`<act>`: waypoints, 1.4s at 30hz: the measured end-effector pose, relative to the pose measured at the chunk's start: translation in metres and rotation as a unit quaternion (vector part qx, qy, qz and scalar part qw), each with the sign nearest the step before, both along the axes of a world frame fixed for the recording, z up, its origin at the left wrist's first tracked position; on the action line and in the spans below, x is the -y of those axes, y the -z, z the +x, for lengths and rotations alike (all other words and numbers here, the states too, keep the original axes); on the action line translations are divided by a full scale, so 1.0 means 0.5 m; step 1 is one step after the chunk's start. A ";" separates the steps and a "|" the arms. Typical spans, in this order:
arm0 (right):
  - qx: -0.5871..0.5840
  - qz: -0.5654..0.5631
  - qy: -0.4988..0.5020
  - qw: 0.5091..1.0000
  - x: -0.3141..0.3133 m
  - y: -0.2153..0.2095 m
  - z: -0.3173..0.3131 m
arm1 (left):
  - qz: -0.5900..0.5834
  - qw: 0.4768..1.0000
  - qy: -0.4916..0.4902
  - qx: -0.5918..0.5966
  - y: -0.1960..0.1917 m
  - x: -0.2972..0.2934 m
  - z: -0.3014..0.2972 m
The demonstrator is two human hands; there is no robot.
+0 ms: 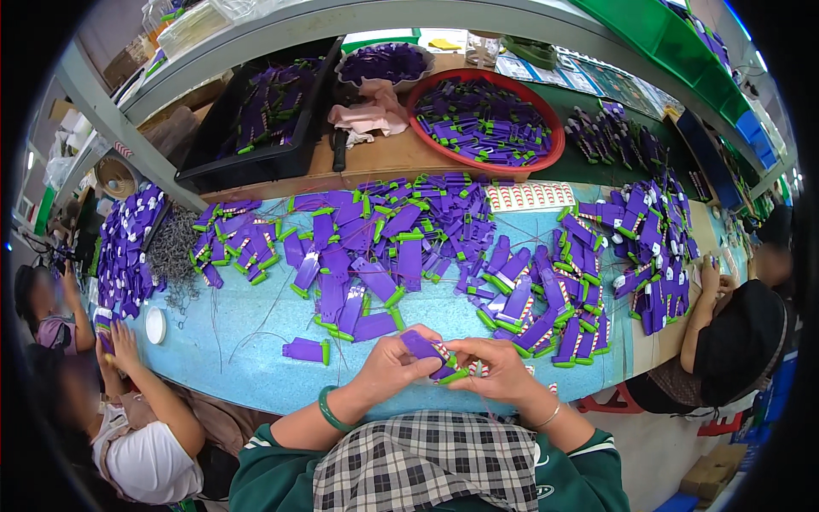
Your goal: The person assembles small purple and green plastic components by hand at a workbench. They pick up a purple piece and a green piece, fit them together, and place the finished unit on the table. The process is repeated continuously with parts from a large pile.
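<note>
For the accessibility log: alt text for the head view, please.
Both hands, left hand and right hand, hold one purple piece with a green end over a blue table heaped with similar pieces. Behind it stands a red bowl; other people sit at both sides.

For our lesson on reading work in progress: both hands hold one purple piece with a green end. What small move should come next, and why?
Probably the right hand finishes its fiddling at the green end of the purple piece, since the left hand grips the piece above the blue table and nothing is set down yet.

Assembly workshop, purple parts [401,230] heaped, shared workbench [256,367]
</note>
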State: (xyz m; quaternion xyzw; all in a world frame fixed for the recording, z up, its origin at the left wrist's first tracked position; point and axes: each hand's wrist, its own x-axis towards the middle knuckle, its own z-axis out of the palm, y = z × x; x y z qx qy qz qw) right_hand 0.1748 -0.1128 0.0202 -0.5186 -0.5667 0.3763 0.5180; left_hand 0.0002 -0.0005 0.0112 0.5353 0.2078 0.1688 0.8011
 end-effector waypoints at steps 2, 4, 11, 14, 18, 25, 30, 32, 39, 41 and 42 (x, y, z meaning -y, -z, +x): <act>0.030 -0.003 0.006 1.000 -0.012 -0.004 0.022 | 0.128 0.991 0.009 0.027 -0.006 -0.020 -0.009; 0.057 -0.001 -0.006 0.998 -0.030 -0.021 0.034 | 0.250 0.968 0.020 0.003 -0.022 -0.032 -0.009; 0.338 0.048 -0.019 0.940 -0.088 -0.054 0.044 | 0.366 0.931 0.009 -0.012 -0.051 -0.074 -0.029; 0.505 0.002 0.121 0.854 -0.127 -0.030 0.079 | 0.252 0.964 -0.085 -0.032 -0.060 -0.087 -0.062; 0.578 -0.060 0.164 0.797 -0.164 0.005 0.099 | 0.110 0.958 -0.258 0.054 -0.082 -0.104 -0.062; 0.555 -0.024 0.123 0.823 -0.149 0.000 0.101 | 0.049 0.933 -0.336 0.122 -0.037 -0.113 -0.055; 0.276 0.022 0.085 0.957 -0.117 -0.043 0.063 | 0.066 0.987 -0.146 -0.024 0.011 -0.074 -0.026; 0.117 0.011 0.062 0.991 -0.103 -0.057 0.031 | 0.122 0.988 -0.065 -0.070 0.009 -0.042 -0.006; 0.138 -0.025 0.078 0.987 -0.065 -0.049 -0.009 | 0.355 0.929 0.024 -0.101 -0.005 -0.004 0.008; 0.172 -0.008 0.088 0.981 -0.063 -0.051 -0.010 | 0.377 0.919 0.033 -0.108 -0.006 -0.004 0.005; 0.203 0.017 0.087 0.975 -0.067 -0.054 -0.009 | 0.378 0.918 0.033 -0.112 -0.003 -0.004 0.005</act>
